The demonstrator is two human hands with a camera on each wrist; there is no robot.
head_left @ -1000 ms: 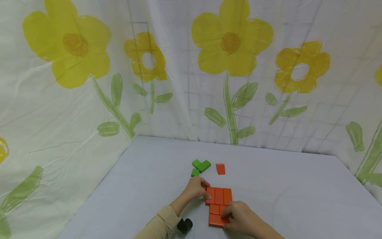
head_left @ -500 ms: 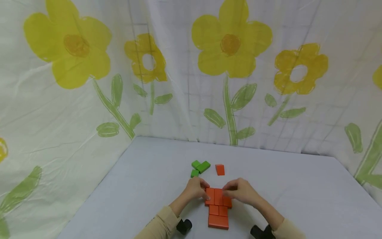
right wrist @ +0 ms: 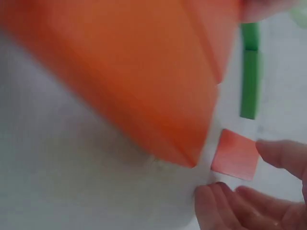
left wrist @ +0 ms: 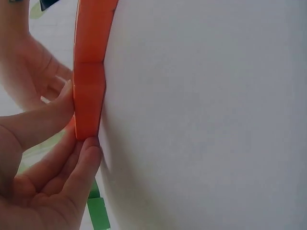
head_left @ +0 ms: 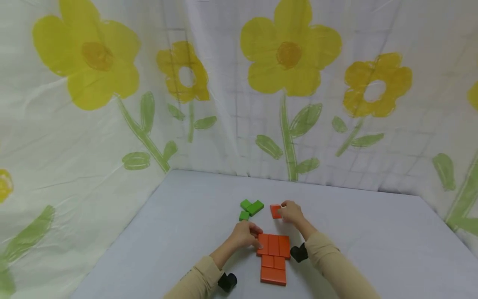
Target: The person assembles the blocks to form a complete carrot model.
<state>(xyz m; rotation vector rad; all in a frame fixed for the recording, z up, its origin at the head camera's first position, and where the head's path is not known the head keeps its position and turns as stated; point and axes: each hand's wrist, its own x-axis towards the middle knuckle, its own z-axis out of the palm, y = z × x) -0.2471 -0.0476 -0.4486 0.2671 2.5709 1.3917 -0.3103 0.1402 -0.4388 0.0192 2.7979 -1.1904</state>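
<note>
**L hand (head_left: 242, 236) on red panel (head_left: 273, 246), R hand (head_left: 292, 213) at lone red blk (head_left: 274, 211)**

Angled in from lower ctr of head frame w/ L arm, wrist bent toward panel. Gripping panel's upper-left corner blk there w/ L thumb & fingers. Stretched farther up-frame w/ R arm, in from lower right, hand loosely bent around right side of lone blk. Parted at R thumb & fingers, so not clamped; can't tell re: actual contact.

Laid flat at lower ctr of head frame: panel, approx. T-shaped, 3 blks over 2 over 1. Just above it: lone blk, w/ green blks (head_left: 255, 208) near, to its left.

Seen in L wrist view but hidden from head cam: L thumb on panel's face, fingertips at blk's end, plus panel's side edge. Also there, upper left: R hand, behind panel.

Seen in R wrist view only: gap betw. lone blk & R fingers, lower right, w/ thumb tip by blk's upper-right corner. Blurred & large there, upper left: panel.

Seen whole only from head: panel's layout, flowered cloth (head_left: 224, 153) behind white table (head_left: 373, 232).
</note>
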